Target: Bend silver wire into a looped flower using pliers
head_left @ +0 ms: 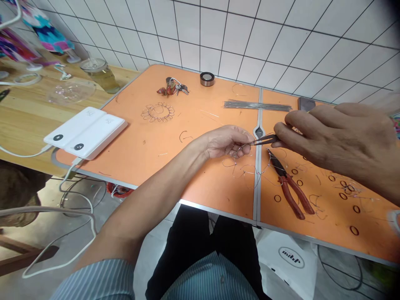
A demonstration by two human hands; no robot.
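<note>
My left hand [229, 141] pinches a thin looped wire piece [242, 168] above the orange table, its loops hanging below the fingers. From the right, my right hand [331, 139] grips dark tweezers [265, 140], whose tips meet the wire at my left fingertips. Just below the tweezers lie red-handled pliers [293, 187], jaws pointing up and left. A bundle of straight wires [258, 106] rests behind the hands, across the table's seam. Farther left, a flower-like wire ring [158, 112] lies flat.
Small dark rings [343, 196] and wire scraps are scattered at the right. Keys [181, 88] and a tape-like roll [207, 78] sit at the back. White power banks [86, 132] with cables and a glass of liquid [101, 75] stand left. A tiled wall [212, 33] borders the table.
</note>
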